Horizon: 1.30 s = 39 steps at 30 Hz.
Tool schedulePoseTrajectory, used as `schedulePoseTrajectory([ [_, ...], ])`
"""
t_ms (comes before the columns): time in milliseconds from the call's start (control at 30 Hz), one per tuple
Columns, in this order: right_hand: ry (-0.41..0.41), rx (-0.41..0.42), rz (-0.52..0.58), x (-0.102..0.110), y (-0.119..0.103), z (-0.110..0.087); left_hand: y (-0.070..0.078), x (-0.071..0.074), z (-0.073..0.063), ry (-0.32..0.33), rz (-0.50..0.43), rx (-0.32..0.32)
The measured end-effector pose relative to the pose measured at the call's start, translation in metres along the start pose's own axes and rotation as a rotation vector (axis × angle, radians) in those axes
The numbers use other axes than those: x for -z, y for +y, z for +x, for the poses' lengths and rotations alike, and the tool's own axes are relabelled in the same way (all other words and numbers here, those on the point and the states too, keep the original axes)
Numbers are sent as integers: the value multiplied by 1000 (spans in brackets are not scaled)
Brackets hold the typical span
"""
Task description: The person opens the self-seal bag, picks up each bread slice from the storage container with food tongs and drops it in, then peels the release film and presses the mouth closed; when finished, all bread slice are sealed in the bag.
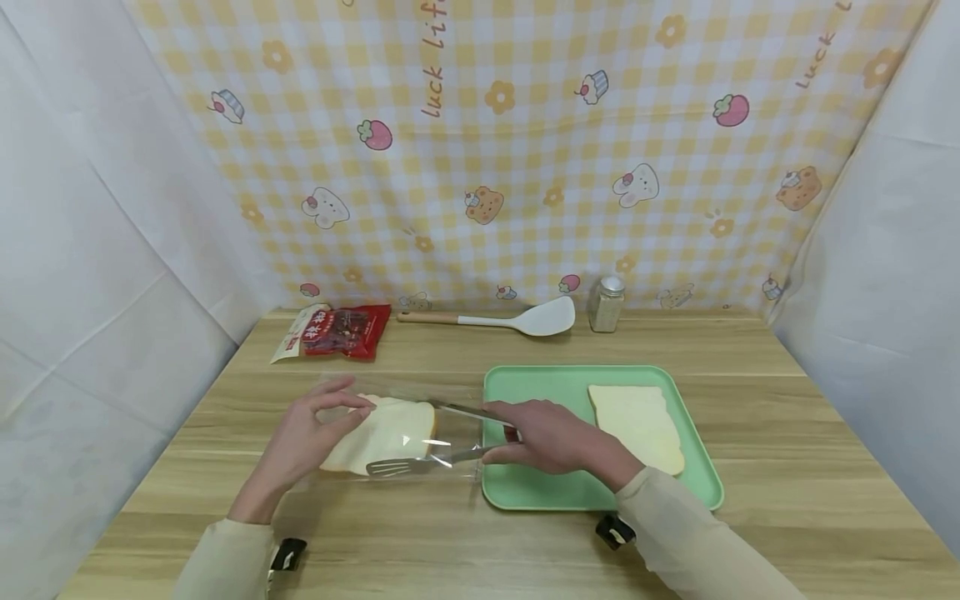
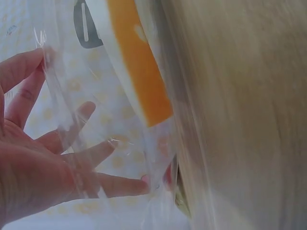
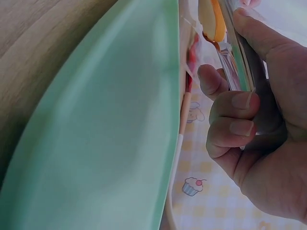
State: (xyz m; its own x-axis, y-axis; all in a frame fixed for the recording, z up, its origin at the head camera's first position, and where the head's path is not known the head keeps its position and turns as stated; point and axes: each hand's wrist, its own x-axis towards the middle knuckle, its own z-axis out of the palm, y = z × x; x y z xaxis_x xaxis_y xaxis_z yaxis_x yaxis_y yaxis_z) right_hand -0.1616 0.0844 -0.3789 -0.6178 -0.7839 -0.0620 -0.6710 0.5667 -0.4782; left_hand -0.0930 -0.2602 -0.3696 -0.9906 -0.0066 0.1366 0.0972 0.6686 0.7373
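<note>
My left hand (image 1: 307,433) pinches the edge of a clear plastic bag (image 1: 459,429) between thumb and forefinger, the other fingers spread along the film. Inside the bag lies sliced white bread (image 1: 397,429), whose brown crust shows in the left wrist view. With its fingers curled round the handles, my right hand (image 1: 543,437) holds metal tongs (image 3: 240,57). Their two arms are spread and reach into the bag; a slotted tip (image 1: 397,467) lies along the near side of the bread. The far tip is partly hidden.
A green tray (image 1: 536,492) with one bread slice (image 1: 637,425) sits under and beside my right forearm. Along the back stand a red snack packet (image 1: 348,329), a white spatula (image 1: 547,318) and a shaker jar (image 1: 607,306), before a checked cloth (image 1: 450,167).
</note>
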Motion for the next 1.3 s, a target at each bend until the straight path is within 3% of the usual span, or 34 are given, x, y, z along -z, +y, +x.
schedulePoseTrajectory([
  [400,-10,3,6,1,-6,7,0,-2,0,-44,-11,19],
  [833,-15,0,3,-1,-11,20,3,-5,0,-34,-11,7],
  [1067,-19,-32,-3,-2,-10,20,3,-5,-1,-5,10,-13],
  [1300,-7,-17,3,-3,-9,15,2,-9,1,72,88,-87],
])
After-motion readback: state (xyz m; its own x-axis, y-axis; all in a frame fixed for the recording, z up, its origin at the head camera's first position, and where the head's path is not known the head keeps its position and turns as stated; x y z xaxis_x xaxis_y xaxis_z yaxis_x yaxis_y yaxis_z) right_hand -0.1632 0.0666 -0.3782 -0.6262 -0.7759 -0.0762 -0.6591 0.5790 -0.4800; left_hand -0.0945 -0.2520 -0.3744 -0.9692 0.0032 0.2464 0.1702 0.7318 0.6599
